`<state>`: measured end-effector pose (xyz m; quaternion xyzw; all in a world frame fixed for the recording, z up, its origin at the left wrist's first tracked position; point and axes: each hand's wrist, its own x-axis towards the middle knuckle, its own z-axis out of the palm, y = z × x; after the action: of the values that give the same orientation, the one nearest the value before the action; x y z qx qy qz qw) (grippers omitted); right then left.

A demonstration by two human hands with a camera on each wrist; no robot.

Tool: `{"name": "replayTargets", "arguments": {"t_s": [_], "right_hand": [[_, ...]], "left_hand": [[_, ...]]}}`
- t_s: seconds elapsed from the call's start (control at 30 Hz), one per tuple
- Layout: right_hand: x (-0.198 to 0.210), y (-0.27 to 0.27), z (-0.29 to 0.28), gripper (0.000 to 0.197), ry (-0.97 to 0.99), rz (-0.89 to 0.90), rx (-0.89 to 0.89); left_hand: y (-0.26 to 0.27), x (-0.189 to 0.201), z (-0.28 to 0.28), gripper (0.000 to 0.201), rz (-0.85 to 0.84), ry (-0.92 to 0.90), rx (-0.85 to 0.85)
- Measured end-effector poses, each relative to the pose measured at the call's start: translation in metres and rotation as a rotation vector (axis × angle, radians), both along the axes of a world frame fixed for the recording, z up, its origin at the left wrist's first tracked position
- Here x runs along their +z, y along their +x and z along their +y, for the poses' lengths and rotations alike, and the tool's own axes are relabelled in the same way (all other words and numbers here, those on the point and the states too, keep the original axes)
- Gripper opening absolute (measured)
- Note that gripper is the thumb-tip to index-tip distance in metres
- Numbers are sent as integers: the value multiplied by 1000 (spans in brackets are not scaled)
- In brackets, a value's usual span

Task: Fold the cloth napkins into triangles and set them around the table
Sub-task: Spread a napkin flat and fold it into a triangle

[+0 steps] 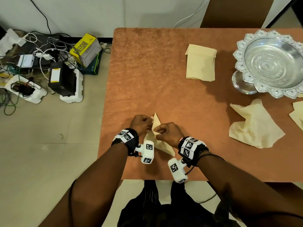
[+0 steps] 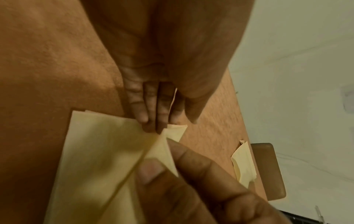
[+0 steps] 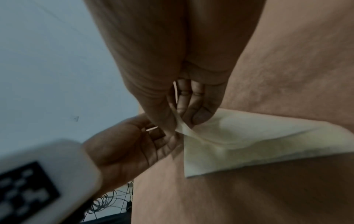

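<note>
Open worktop (image 1: 147, 71) is found across the left and centre, from the far edge down to the hands (image 1: 141, 124); passage there is unobstructed. The right side is occupied: a folded napkin (image 1: 200, 63) lies near the far edge, a silver tray (image 1: 270, 63) stands just beside it to the right, and a crumpled napkin (image 1: 252, 125) lies nearer. A bare lane is noted between the folded and crumpled napkins.

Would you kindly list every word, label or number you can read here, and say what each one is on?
"ATHLEISURE", partly hidden by a cable: on the side of the yellow box on the floor.
Small print on that box's top: too small to read.
Label on the black box: too blurred to read.
Black-and-white square codes on the wrist cameras: patterns, no words.
</note>
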<state>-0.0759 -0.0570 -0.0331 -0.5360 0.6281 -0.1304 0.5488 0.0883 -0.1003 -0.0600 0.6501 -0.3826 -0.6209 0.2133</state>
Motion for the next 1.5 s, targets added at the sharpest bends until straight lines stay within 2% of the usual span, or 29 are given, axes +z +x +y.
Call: {"name": "replayTargets", "arguments": {"t_s": [0.07,0.17,0.3,0.37,0.43,0.5,0.57,0.67,0.83,0.97,1.07,1.13,1.17,1.3,1.37,1.47,1.5], "right_hand": [[-6,7,3,34,31,-31,28],[-12,12,6,41,76,-83,38],[-14,12,7,51,72,-37,74],[-14,10,8,43,69,-62,37],[-14,6,11,30,15,-66,-36],[-15,0,13,25,-90,23,-160],[-16,-7,14,23,-149,152,-242],[-16,-10,15,28,-140,272,-137],[-15,-3,17,34,-129,260,30],[-14,-1,14,31,-127,281,47],[-14,-6,14,18,-130,311,-65],[-13,-10,17,7,-97,368,-107],[-12,-12,18,8,-74,396,-98],[-3,-11,26,35,-34,462,30],[0,-10,29,43,-47,482,49],[-3,-9,29,22,-17,469,17],[-4,-9,29,23,-5,462,7]], "left_hand": [[4,-1,-2,6,-112,-44,-66],[4,1,-3,17,-246,-99,-177],[-1,5,-3,23,-364,-214,-204],[-6,8,-3,26,-441,-345,-222],[-14,12,-4,24,-416,-437,-302],[-22,13,-6,20,-455,-496,-422],[-27,10,-8,25,-532,-520,-453],[-29,6,-10,33,-578,-492,-444],[-23,1,-10,39,-661,-477,-490],[-16,-1,-11,34,-716,-528,-509],[-12,-2,-12,35,-722,-626,-536],[-14,-1,-14,36,-723,-692,-625],[-16,2,-15,37,-726,-722,-703],[-28,13,-19,41,-794,-715,-1049],[-29,16,-21,40,-841,-663,-1118],[-24,20,-23,37,-887,-659,-1149],[-22,21,-23,36,-904,-660,-1148]]}}
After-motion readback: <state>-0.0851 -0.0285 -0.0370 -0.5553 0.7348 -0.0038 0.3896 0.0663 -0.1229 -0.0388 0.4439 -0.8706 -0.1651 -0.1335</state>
